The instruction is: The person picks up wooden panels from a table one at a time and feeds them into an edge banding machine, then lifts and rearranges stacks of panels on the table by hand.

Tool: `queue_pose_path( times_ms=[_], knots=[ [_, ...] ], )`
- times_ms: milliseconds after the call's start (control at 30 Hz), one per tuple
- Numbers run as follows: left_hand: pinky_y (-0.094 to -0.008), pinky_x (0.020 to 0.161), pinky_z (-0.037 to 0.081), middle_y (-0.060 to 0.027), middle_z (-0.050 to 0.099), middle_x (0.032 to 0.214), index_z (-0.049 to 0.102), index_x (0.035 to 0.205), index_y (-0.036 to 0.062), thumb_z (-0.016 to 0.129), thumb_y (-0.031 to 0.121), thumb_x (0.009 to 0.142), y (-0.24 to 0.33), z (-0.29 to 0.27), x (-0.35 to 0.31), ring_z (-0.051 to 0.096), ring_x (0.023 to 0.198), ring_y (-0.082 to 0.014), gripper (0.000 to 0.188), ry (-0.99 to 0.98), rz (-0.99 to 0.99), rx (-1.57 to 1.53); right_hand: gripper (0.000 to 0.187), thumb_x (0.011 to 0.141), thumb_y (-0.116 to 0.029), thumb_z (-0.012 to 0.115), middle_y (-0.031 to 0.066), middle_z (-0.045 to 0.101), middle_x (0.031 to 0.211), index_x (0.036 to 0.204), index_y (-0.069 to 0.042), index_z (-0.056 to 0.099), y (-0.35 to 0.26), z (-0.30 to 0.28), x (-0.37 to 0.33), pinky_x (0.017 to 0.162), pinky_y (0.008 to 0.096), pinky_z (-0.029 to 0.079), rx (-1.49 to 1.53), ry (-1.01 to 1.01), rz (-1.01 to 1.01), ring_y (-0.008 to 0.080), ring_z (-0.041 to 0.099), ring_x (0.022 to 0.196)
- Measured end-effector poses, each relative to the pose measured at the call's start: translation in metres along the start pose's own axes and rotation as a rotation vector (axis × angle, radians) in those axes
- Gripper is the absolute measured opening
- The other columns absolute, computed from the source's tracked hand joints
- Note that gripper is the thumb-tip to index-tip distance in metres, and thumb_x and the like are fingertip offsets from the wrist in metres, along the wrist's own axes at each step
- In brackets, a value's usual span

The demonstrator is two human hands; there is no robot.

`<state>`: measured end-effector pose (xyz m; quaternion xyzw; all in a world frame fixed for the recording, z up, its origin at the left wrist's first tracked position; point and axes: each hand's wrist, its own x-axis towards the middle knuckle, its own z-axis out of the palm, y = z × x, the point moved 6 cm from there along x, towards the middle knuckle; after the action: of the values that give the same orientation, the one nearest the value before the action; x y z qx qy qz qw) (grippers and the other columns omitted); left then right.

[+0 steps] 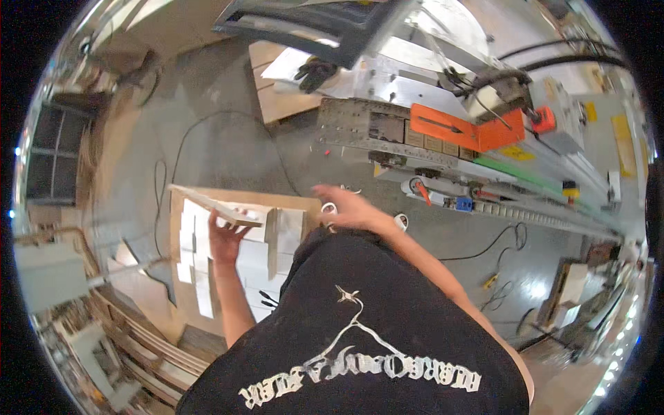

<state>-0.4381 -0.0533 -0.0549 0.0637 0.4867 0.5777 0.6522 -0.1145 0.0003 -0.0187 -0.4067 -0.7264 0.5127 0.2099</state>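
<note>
To the left of my body stands an open cardboard box (285, 200) with several white pieces (257, 254) inside, flat-faced like small cartons. My left hand (225, 238) reaches over it, fingers curled on a long, narrow cardboard panel (216, 206); whether this is a loose strip or a flap of the box I cannot tell. In front of my waist my right hand (353, 211) hangs in the air near the box's right edge. Its fingers stretch out to the left and nothing shows in them. The hand is slightly blurred.
Ahead on the right runs a conveyor machine (346, 121) with small brown cartons (432, 144) in its track, an orange arrow plate (449, 128) and an orange-handled lever (422, 190). A black glove (317, 72) lies on a far surface. Cables (181, 149) trail across the floor.
</note>
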Motion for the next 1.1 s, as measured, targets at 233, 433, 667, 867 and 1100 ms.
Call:
queue_pose_path(
  times_ms=[233, 433, 667, 867, 1100],
  knots=[
    [-0.0465, 0.085, 0.049, -0.0151, 0.046, 0.117, 0.026, 0.135, 0.0152, 0.066, 0.048, 0.081, -0.101, 0.134, 0.027, 0.053, 0.105, -0.0296, 0.075, -0.166, -0.131, 0.211, 0.046, 0.085, -0.027, 0.06, 0.0097, 0.06, 0.117, 0.129, -0.015, 0.049, -0.014, 0.005, 0.002, 0.086, 0.0393, 0.049, -0.008, 0.197, -0.136, 0.0351, 0.06, 0.101],
    [-0.0448, 0.08, 0.05, -0.0187, 0.045, 0.122, 0.008, 0.144, 0.0152, 0.066, 0.035, 0.085, -0.101, 0.132, 0.08, 0.054, 0.103, -0.0299, 0.085, -0.104, -0.151, 0.165, 0.036, 0.091, -0.02, 0.057, 0.0128, 0.064, 0.1, 0.114, 0.007, 0.051, 0.047, -0.052, -0.046, 0.067, 0.0292, 0.054, 0.695, 0.26, 0.202, 0.0185, 0.066, 0.084],
    [-0.0283, 0.064, 0.05, -0.009, 0.062, 0.089, 0.046, 0.126, 0.0059, 0.064, 0.015, 0.087, -0.05, 0.163, 0.143, 0.062, 0.075, -0.0174, 0.044, -0.113, 0.179, 0.587, 0.032, 0.09, -0.019, 0.058, 0.0144, 0.062, 0.101, 0.11, 0.004, 0.051, 0.093, -0.104, -0.037, 0.076, 0.0356, 0.056, 1.091, 0.419, 0.343, 0.024, 0.066, 0.086],
    [-0.0251, 0.054, 0.047, -0.0084, 0.064, 0.082, 0.055, 0.117, 0.0033, 0.063, 0.011, 0.086, -0.061, 0.188, 0.155, 0.062, 0.066, -0.0139, 0.033, -0.188, 0.253, 0.715, 0.027, 0.088, -0.015, 0.056, 0.0222, 0.064, 0.102, 0.107, 0.004, 0.054, 0.154, -0.072, -0.039, 0.078, 0.0389, 0.055, 1.401, 0.686, 0.252, 0.0324, 0.063, 0.096],
    [-0.0261, 0.053, 0.046, -0.0105, 0.066, 0.084, 0.057, 0.117, 0.0016, 0.059, 0.009, 0.087, -0.067, 0.197, 0.157, 0.063, 0.065, -0.015, 0.031, -0.19, 0.251, 0.901, 0.032, 0.086, -0.009, 0.052, 0.0192, 0.061, 0.108, 0.114, 0.006, 0.047, 0.121, -0.083, -0.005, 0.084, 0.0357, 0.052, 1.298, 0.898, 0.26, 0.0276, 0.062, 0.099]
  ],
)
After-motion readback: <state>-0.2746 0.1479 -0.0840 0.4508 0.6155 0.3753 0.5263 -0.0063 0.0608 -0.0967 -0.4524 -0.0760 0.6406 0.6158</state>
